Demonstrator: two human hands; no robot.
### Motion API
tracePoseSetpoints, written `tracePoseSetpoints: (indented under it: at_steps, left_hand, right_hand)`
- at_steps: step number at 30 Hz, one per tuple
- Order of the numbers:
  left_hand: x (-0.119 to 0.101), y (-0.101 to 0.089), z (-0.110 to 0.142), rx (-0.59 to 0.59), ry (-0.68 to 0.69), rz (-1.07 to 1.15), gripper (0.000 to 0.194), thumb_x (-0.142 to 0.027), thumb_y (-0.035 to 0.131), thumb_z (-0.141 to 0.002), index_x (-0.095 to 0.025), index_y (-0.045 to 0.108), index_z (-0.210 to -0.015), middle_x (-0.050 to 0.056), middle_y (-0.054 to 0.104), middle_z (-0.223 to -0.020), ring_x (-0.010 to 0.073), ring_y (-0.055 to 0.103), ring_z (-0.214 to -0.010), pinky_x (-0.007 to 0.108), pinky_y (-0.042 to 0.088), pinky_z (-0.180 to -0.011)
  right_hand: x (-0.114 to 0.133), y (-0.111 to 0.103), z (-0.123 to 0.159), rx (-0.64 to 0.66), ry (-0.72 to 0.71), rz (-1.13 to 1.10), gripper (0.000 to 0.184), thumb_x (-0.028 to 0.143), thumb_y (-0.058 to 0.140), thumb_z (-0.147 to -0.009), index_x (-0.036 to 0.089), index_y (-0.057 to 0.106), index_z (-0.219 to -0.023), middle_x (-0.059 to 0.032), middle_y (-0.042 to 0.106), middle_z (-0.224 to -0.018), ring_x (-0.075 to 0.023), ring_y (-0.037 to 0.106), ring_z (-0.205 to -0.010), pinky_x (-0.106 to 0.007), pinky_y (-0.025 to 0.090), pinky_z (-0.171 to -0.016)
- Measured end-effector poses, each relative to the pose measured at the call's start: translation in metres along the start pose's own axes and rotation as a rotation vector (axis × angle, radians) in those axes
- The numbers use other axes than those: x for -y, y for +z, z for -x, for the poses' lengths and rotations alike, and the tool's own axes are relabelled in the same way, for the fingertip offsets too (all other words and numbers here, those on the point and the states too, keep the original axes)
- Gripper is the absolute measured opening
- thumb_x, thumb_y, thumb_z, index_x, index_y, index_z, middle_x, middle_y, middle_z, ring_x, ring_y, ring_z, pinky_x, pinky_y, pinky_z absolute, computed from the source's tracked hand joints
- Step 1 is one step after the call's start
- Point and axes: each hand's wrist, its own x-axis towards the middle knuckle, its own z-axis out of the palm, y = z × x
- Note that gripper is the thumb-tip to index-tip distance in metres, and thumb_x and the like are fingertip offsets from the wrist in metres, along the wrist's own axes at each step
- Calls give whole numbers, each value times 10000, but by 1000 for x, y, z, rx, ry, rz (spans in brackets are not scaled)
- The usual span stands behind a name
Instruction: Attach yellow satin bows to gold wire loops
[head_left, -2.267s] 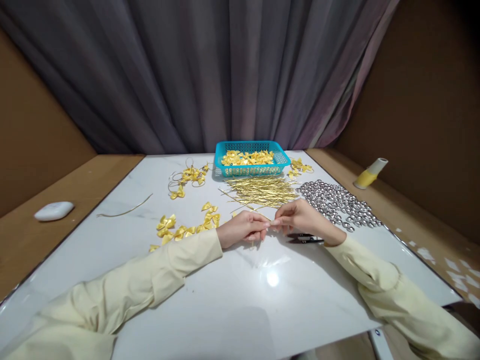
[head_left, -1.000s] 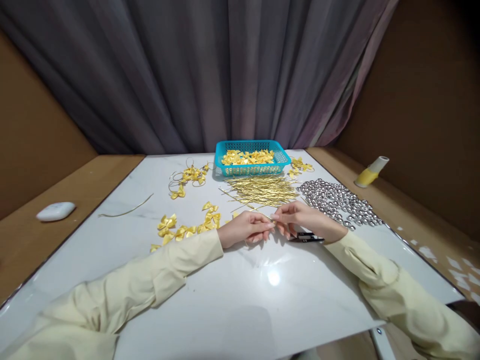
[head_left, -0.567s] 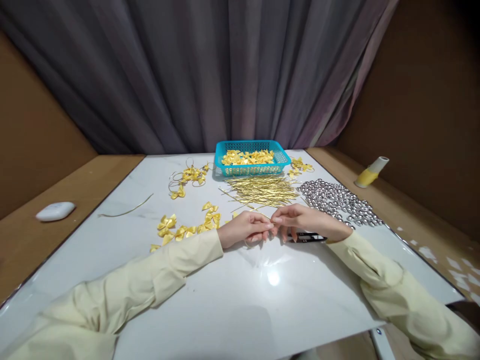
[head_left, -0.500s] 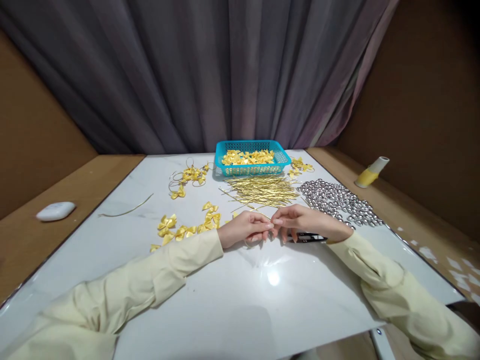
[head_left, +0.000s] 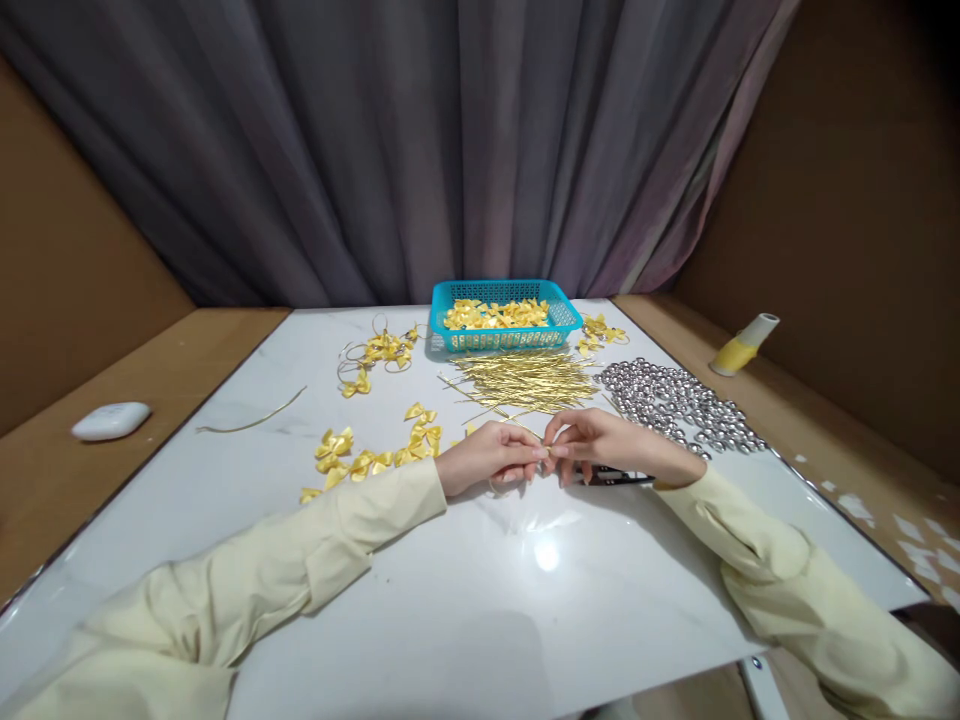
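My left hand [head_left: 491, 458] and my right hand [head_left: 604, 442] meet fingertip to fingertip over the table. Both are closed in a pinch on a thin gold cord, part of which hangs as a small loop [head_left: 498, 488] below my left fingers. A tiny yellowish bit shows between the fingertips; the fingers hide most of the rest. Black thread snips [head_left: 616, 476] lie under my right hand, partly covered. Loose yellow satin bows [head_left: 371, 463] are spread to the left of my left hand. Just beyond the hands lies a pile of gold cords [head_left: 525, 380].
A blue basket [head_left: 441, 335] of yellow bows stands at the back. Silver beads or bells [head_left: 675, 400] are heaped at right. Bows with looped cords [head_left: 386, 350] lie back left, more bows [head_left: 600, 330] back right. One cord [head_left: 255, 422], a white case [head_left: 111, 421] and a yellow-wound cone [head_left: 742, 345] flank these.
My right fingers have shifted slightly and their pinch has changed, so a small yellowish bit now shows between the fingertips. My left hand stays nearly still.
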Motion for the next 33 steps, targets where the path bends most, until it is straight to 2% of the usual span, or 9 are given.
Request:
tracePoseSetpoints:
  at_steps: [8, 14, 19, 24, 29, 33]
  left_hand:
    - [1, -1, 0, 4, -3, 6, 224, -315, 602, -738, -92, 627, -756, -9, 540, -557, 21, 322, -388, 183, 179, -374]
    - [2, 0, 1, 1, -2, 8, 224, -316, 606, -733, -95, 624, -763, -9, 548, -556, 21, 313, -387, 184, 172, -374]
    - [0, 0, 1, -4, -30, -2, 230, -320, 607, -733, -91, 623, -735, -6, 551, -546, 26, 308, -387, 188, 167, -376]
    - [-2, 1, 2, -4, -39, 6, 224, -308, 597, -745, -91, 623, -693, -23, 509, -473, 32, 301, -375, 194, 164, -380]
    - [-2, 2, 2, -15, -58, -22, 277, -327, 579, -758, -98, 605, -602, -55, 401, -371, 38, 276, -353, 198, 160, -382]
    - [-1, 1, 1, -16, -39, -12, 270, -324, 580, -758, -93, 608, -621, -46, 431, -392, 36, 281, -362, 195, 161, -383]
  right_hand:
    - [2, 2, 0, -26, -2, 117, 276, 363, 459, -827, 140, 540, -968, -73, 636, -830, -124, 604, -595, -199, 448, -427]
    - [7, 5, 5, -71, -54, 370, 285, 339, 431, -845, 139, 606, -948, -15, 581, -580, -101, 498, -470, -212, 427, -447]
    - [10, 7, 8, -127, -98, 527, 265, 305, 464, -823, 131, 635, -925, -32, 625, -597, -108, 520, -486, -225, 413, -525]
    - [14, 14, 10, -200, -110, 633, 234, 229, 464, -783, 149, 666, -869, -20, 621, -565, -109, 504, -483, -217, 366, -506]
    - [19, 22, 11, -266, -99, 788, 221, 153, 426, -747, 162, 624, -649, -13, 568, -511, -86, 432, -448, -209, 304, -486]
    - [19, 25, 11, -306, -79, 895, 220, 125, 414, -730, 166, 592, -607, -19, 546, -496, -88, 399, -439, -221, 278, -486]
